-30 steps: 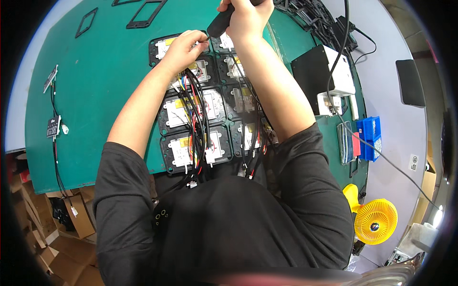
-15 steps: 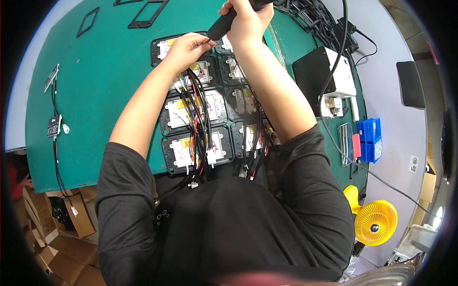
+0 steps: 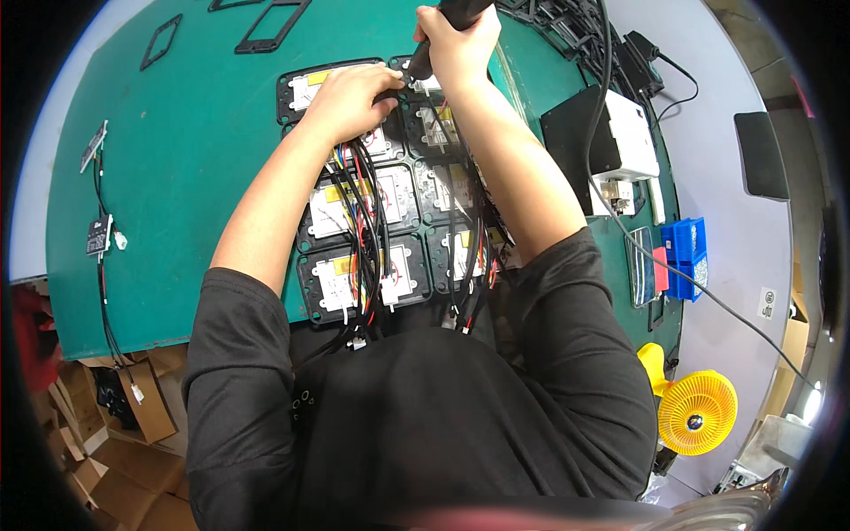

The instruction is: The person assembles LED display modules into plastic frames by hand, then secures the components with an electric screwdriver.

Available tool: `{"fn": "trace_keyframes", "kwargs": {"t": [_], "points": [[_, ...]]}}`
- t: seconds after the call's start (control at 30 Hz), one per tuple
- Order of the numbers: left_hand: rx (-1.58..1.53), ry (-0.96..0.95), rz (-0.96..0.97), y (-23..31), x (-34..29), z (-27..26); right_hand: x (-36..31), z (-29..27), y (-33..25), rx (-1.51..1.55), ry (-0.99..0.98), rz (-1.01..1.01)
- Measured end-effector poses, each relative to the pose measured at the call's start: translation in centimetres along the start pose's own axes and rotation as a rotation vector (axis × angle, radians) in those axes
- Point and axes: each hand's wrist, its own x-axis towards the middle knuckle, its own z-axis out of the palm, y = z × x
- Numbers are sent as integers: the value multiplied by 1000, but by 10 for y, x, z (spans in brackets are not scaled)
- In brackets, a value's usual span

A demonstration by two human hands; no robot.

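Note:
Gripped in my right hand (image 3: 462, 49) is a black power screwdriver (image 3: 421, 60), tilted, its tip down at the far panels. My left hand (image 3: 354, 99) lies over the left column of panels, fingers stretched toward the tip and thumb apart, with nothing visible in it. Beneath my hands, black square panels stand in two columns, each carrying a white module, such as the near left panel (image 3: 312, 296). A bundle of black and coloured wires (image 3: 361, 212) runs down the left column toward me. My left hand hides part of the panels under it.
Black frames (image 3: 273, 26) lie at the far left of the green table (image 3: 177, 195). A wired module (image 3: 99, 234) sits at the left edge. To the right are a black and white box (image 3: 602, 137), blue bins (image 3: 684, 257), a hanging cable (image 3: 595, 115) and a yellow fan (image 3: 697, 413).
My left fingers have opened from a pinch and moved slightly right, onto the panels. The screwdriver has shifted a little right and down and stands steeper. The hanging cable has swung left.

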Motion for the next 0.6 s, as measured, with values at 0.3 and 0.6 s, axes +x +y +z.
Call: {"fn": "trace_keyframes", "kwargs": {"t": [0.3,0.6], "points": [[20,9,32,-2,5,5,4,-5,6,-8,-11,13],[22,154,167,-13,21,44,14,-31,36,9,-53,75]]}}
